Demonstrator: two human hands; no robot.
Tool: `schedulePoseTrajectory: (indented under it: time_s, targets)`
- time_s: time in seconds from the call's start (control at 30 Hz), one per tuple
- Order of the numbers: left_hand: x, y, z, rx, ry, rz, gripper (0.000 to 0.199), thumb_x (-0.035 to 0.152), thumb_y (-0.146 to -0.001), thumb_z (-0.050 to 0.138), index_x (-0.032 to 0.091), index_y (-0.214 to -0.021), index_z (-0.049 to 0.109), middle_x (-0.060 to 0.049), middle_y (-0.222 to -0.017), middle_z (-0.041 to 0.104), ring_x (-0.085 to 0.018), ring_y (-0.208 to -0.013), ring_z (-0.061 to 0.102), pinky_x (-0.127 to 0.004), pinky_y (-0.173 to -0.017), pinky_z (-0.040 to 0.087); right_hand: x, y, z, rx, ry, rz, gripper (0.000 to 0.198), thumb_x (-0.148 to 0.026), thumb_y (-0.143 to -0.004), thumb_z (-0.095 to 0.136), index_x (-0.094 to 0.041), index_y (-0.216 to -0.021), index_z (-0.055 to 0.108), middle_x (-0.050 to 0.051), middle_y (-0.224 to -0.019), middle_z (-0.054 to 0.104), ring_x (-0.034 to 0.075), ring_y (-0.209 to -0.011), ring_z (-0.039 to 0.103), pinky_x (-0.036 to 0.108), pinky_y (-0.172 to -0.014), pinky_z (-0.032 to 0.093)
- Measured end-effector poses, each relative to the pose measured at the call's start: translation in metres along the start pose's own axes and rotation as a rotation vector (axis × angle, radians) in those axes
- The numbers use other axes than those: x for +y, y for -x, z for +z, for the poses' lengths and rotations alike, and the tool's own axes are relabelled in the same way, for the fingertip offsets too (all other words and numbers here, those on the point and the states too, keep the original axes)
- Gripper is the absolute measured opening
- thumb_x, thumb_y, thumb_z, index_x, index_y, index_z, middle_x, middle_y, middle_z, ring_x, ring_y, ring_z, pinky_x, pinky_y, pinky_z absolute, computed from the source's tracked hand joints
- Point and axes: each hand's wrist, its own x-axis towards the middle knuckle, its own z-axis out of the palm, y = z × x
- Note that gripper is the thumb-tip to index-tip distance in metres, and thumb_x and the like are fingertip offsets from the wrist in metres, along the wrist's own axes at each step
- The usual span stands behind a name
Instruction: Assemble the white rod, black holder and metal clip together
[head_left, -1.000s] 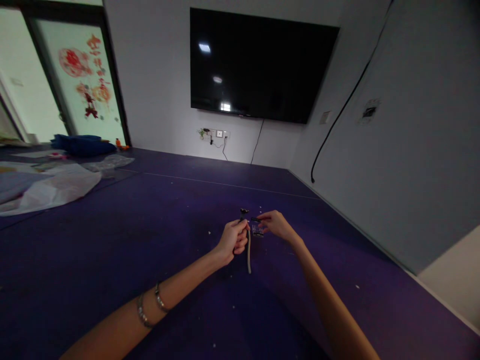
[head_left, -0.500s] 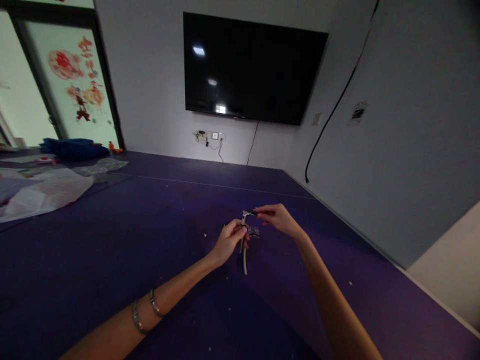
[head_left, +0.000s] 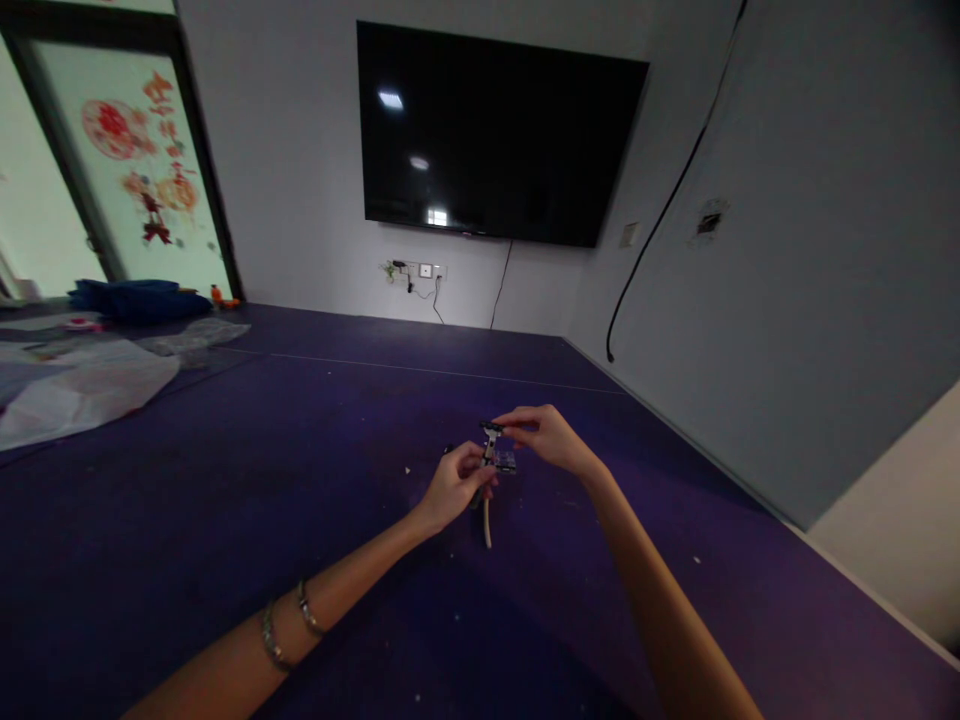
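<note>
My left hand (head_left: 450,490) is closed around the handle of a small T-shaped razor (head_left: 490,436), silver at the neck with a dark crosswise head. At that head, the fingertips of my right hand (head_left: 551,438) pinch its right end. Just behind the left fingers lies a small clear pack (head_left: 506,462) with dark parts in it. A thin, curved beige strip (head_left: 487,527) extends below my left hand; whether it joins the razor is hidden by the fingers. A small dark thing (head_left: 448,449) shows just behind my left hand.
The purple surface (head_left: 300,480) has small white scraps on it. White and clear plastic sheets (head_left: 97,390) lie at the left, near a folded blue cloth (head_left: 139,300). A television (head_left: 495,140) hangs on the far wall, and a black cable (head_left: 660,220) dangles at the right.
The razor's head has turned from pointing right to lying crosswise, facing me. My right hand has shifted slightly left with it. The left hand keeps its hold, and the view has moved a little.
</note>
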Motion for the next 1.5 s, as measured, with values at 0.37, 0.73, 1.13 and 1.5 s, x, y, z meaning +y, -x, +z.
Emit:
schedulePoseTrajectory:
  time_s: [0.37, 0.73, 1.13, 1.5]
  targets:
    - [0.002, 0.000, 0.001, 0.019, 0.003, 0.011, 0.024, 0.032, -0.071, 0.067, 0.014, -0.078, 0.052, 0.000, -0.061, 0.060, -0.010, -0.046, 0.055, -0.023, -0.050, 0.044, -0.004, 0.001, 0.000, -0.009, 0.002, -0.001, 0.023, -0.021, -0.075, 0.057, -0.017, -0.093, 0.070, 0.005, -0.086, 0.068, 0.014, -0.073, 0.061, 0.024, -0.059, 0.051]
    - [0.001, 0.000, 0.000, 0.002, -0.007, 0.011, 0.025, 0.032, -0.071, 0.067, 0.014, -0.078, 0.051, 0.000, -0.061, 0.061, -0.010, -0.046, 0.056, -0.023, -0.048, 0.044, -0.005, 0.000, 0.001, -0.003, 0.000, -0.013, 0.022, -0.019, -0.076, 0.056, -0.017, -0.093, 0.070, 0.005, -0.088, 0.067, 0.014, -0.072, 0.061, 0.024, -0.059, 0.050]
    - [-0.005, -0.002, -0.002, -0.021, -0.016, 0.007, 0.025, 0.034, -0.073, 0.065, 0.015, -0.080, 0.050, 0.001, -0.062, 0.060, -0.010, -0.047, 0.056, -0.023, -0.048, 0.044, -0.008, 0.001, 0.001, 0.008, 0.036, -0.043, 0.021, -0.017, -0.075, 0.056, -0.015, -0.090, 0.070, 0.006, -0.085, 0.068, 0.014, -0.069, 0.060, 0.026, -0.061, 0.049]
    - [-0.003, 0.000, 0.004, 0.037, 0.009, 0.004, 0.025, 0.035, -0.070, 0.065, 0.016, -0.077, 0.050, 0.003, -0.058, 0.057, -0.010, -0.045, 0.054, -0.024, -0.047, 0.042, -0.014, 0.002, 0.002, 0.003, 0.016, -0.044, 0.019, -0.019, -0.075, 0.056, -0.015, -0.087, 0.070, 0.006, -0.083, 0.067, 0.015, -0.070, 0.060, 0.027, -0.061, 0.049]
